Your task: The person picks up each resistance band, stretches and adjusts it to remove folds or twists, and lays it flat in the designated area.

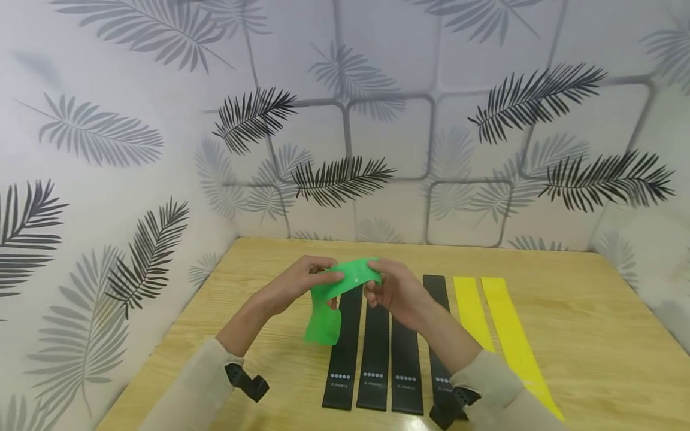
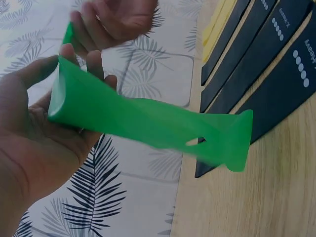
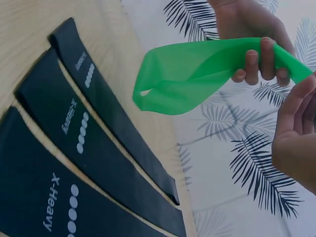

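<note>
A green elastic band hangs above the wooden table, held up by both hands. My left hand grips one end with curled fingers, and the loose loop droops toward the table. My right hand pinches the other end. In the right wrist view the green band stretches from the left hand's fingers down to an open loop.
Several black bands marked "X-Heavy" lie side by side on the table beneath the hands. Two yellow bands lie to their right. Leaf-patterned walls close in the table at the back and sides.
</note>
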### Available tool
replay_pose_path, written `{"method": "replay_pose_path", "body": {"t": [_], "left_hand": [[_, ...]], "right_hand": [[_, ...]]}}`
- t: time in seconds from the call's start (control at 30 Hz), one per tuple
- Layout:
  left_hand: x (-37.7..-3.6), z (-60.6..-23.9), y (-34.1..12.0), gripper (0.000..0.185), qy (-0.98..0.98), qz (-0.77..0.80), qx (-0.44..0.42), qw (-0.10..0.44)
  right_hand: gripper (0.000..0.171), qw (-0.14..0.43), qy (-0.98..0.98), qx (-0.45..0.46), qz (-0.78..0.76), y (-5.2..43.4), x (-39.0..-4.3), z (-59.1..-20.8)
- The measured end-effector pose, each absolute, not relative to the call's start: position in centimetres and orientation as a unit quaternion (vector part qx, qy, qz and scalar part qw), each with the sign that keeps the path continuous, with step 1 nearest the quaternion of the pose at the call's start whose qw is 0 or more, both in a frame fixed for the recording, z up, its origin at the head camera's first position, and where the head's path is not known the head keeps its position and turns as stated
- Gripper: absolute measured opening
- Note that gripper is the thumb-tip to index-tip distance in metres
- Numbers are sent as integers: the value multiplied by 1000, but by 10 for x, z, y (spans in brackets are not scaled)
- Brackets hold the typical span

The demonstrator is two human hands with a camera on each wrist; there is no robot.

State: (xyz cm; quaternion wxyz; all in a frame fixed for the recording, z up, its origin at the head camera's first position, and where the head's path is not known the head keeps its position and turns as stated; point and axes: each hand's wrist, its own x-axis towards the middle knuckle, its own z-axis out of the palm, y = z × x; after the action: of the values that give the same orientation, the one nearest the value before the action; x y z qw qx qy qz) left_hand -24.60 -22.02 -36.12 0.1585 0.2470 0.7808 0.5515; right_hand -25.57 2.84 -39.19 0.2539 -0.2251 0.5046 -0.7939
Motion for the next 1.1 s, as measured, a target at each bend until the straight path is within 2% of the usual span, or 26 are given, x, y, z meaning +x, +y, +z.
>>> {"method": "replay_pose_path", "body": {"t": [0.17, 0.3, 0.53, 0.7, 0.77, 0.87, 0.9, 0.97, 1.03, 1.1], "left_hand": [[-247, -366, -229, 28, 761, 555, 297, 154], [-248, -368, -235, 25, 761, 554, 311, 130], [-245, -371, -241, 23, 765, 546, 318, 123], [-240, -374, -246, 35, 768, 538, 329, 113], [-238, -374, -246, 36, 782, 528, 320, 80], [-234, -371, -242, 27, 812, 509, 284, 15], [-234, -371, -240, 31, 813, 508, 283, 7], [-232, -368, -234, 51, 809, 511, 289, 17], [-231, -367, -228, 70, 794, 520, 308, 65], [-228, -366, -221, 81, 773, 528, 330, 121]], "right_hand": [[38, 327, 469, -292, -766, 26, -247, -383], [36, 364, 489, -297, -735, 19, -240, -378], [41, 283, 501, -325, -750, 6, -235, -372], [44, 251, 490, -337, -764, -1, -235, -368], [45, 238, 491, -335, -768, -3, -235, -365], [45, 217, 499, -327, -773, -4, -236, -360], [44, 209, 502, -322, -775, -3, -236, -359], [43, 189, 510, -313, -779, 0, -236, -357], [41, 170, 513, -303, -785, 2, -234, -356], [39, 156, 512, -297, -791, 4, -234, -356]]}}
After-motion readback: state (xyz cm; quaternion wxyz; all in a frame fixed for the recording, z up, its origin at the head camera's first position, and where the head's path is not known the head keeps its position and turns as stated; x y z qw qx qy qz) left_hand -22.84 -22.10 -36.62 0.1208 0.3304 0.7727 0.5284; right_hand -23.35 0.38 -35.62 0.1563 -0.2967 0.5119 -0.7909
